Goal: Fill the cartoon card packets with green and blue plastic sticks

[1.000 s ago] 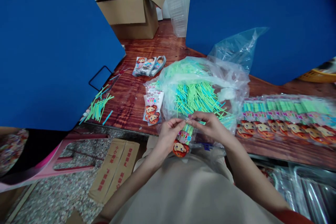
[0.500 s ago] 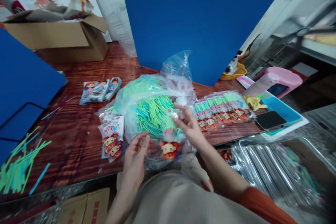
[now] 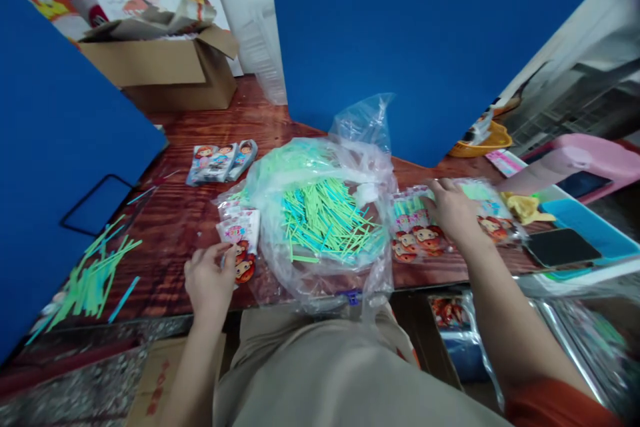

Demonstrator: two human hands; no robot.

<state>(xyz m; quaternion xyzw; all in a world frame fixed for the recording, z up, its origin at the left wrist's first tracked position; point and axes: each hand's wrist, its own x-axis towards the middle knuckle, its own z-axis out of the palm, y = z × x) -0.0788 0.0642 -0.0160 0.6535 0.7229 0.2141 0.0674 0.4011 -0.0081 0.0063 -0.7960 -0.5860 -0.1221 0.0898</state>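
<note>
Many pkts (image 3: 414, 230) under R grip (image 3: 454, 212); flat pkts (image 3: 245, 248) by L grip (image 3: 210, 277); both half-curled, hold unclear

Filled pkts (image 3: 414, 232) rowed R, cartoon pkts (image 3: 245, 232) (overlapping) L, grn/blue sticks (image 3: 325, 219) btwn

1. Lime-green and bright-blue sticks (image 3: 325, 220) mingle in a clear bag (image 3: 274, 257) at the dial's centre.
2. Red-haired cartoon faces decorate the packets (image 3: 413, 237) toward 3 o'clock.
3. Dark grain streaks the reddish-brown table (image 3: 170, 233).
4. A plain blue panel (image 3: 400, 47) rises at 1 o'clock.
5. An orange-red sleeve (image 3: 555, 403) shows at 4 o'clock, beige clothing (image 3: 340, 377) at 6.
</note>
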